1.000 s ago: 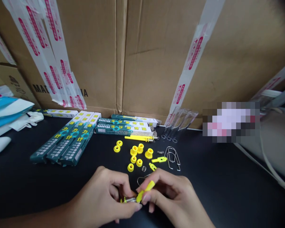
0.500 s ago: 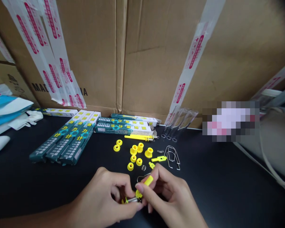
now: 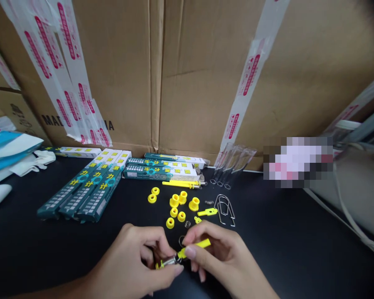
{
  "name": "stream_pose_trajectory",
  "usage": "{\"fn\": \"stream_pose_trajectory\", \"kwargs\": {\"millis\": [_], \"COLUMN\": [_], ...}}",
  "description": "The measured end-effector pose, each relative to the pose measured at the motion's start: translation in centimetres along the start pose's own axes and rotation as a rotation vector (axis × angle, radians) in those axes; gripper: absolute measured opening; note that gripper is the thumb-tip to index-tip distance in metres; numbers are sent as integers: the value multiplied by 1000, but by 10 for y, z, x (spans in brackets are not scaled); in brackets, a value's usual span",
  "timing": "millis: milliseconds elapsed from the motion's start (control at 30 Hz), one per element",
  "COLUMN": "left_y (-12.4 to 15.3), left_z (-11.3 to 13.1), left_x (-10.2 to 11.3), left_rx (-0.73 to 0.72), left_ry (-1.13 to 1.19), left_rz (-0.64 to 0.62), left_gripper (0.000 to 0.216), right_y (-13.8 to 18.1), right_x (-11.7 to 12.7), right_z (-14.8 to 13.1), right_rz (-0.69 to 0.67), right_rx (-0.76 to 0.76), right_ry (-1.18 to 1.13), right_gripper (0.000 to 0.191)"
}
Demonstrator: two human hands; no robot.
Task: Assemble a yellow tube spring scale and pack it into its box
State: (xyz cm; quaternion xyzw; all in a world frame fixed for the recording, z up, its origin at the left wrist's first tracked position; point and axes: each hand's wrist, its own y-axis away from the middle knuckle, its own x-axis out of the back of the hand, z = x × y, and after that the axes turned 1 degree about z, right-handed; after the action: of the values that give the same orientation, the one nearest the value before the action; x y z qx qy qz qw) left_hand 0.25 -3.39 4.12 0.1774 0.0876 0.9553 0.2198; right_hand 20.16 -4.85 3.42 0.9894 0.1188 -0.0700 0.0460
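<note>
Spring (image 3: 171,261) is sitting in the left hand (image 3: 146,259), pinched between thumb and fingers, yellow plastic showing at its far-left end. Right hand (image 3: 220,254) is pinching a yellow tab (image 3: 202,244) between thumb and forefinger, free end pointing right and slightly away. Facing ends are meeting in the gap between both thumbs; can't tell if they're hooked, fingers are partly hiding the joint. Joining these two is looking like the step in hand. Left should be gripping close to the joint, keeping the coil from stretching; right should be steering with small twists, not pulling. Both parts are lying between the hands, nearer the wearer than the loose yellow collars (image 3: 170,223).
</note>
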Motion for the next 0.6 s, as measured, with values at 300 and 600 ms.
{"fn": "stream_pose_trajectory", "kwargs": {"millis": [300,600], "left_y": [3,0], "left_z": [1,0], "left_x": [2,7], "left_rx": [17,-111], "left_ry": [18,-42], "left_rz": [20,-12], "left_gripper": [25,20], "right_y": [4,-1], "right_x": [2,1], "right_z": [4,0], "right_rz": [30,93], "right_rx": [-32,-70], "right_ry": [-54,-185], "right_gripper": [26,32]}}
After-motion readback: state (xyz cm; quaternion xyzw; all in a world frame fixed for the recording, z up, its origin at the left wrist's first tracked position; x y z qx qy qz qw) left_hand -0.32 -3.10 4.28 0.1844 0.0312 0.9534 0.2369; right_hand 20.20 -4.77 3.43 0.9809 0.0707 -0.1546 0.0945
